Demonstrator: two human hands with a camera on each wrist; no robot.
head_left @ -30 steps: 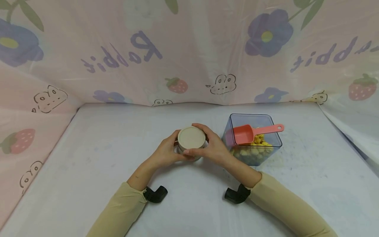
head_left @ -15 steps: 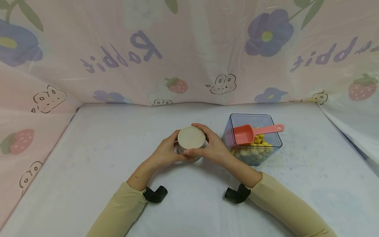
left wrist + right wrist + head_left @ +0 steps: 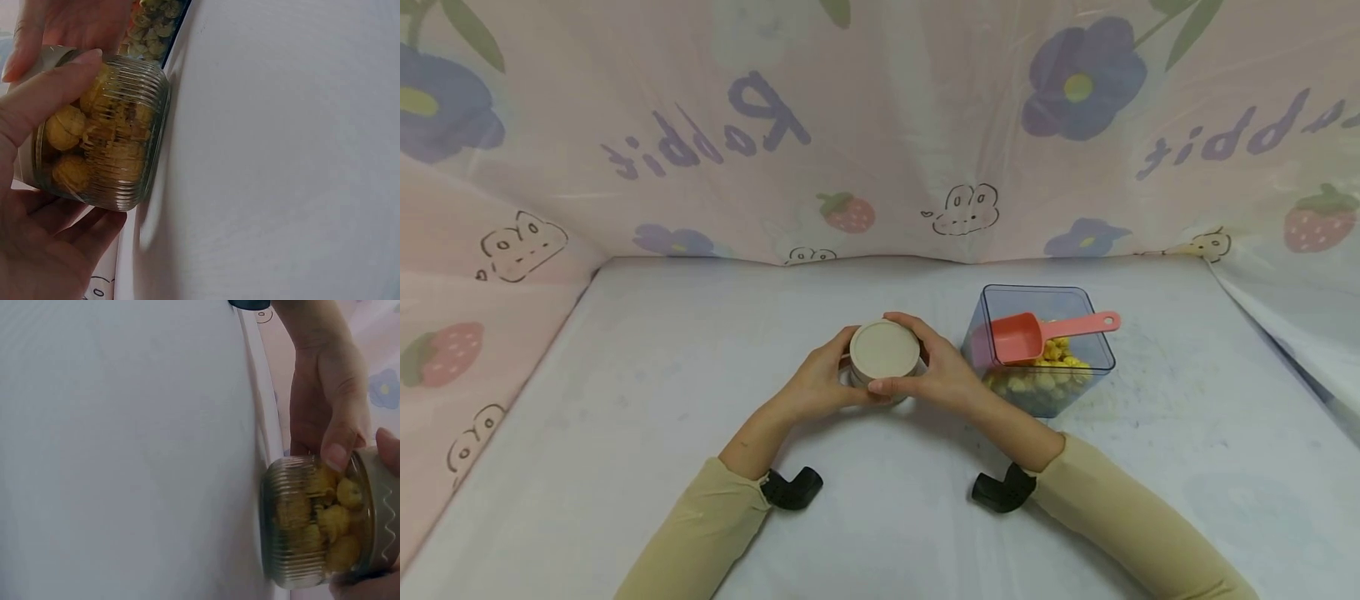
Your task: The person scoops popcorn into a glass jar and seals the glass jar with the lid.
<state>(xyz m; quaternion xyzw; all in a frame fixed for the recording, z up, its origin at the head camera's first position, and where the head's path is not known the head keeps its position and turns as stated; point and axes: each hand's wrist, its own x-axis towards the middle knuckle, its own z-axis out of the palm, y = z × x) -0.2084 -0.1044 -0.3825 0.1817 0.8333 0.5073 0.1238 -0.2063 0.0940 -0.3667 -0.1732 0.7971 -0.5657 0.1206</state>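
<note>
While the left hand [image 3: 820,385] wraps the ribbed glass jar [image 3: 106,134] to steady it on the worktop [image 3: 625,417] near the middle, the right hand [image 3: 943,375] curls round its beige lid [image 3: 884,350], seemingly to turn it. Farther right, a pink scoop [image 3: 1037,333] rests across a clear tub [image 3: 1078,367] of yellow snacks.

Pale table cover [image 3: 647,392], pink curtain [image 3: 880,125] w/ flowers, strawberries, "Rabbit" print, soft light

A clear box [image 3: 1078,379] with a scoop [image 3: 1037,333] crowds the jar's [image 3: 884,354] right side.
</note>
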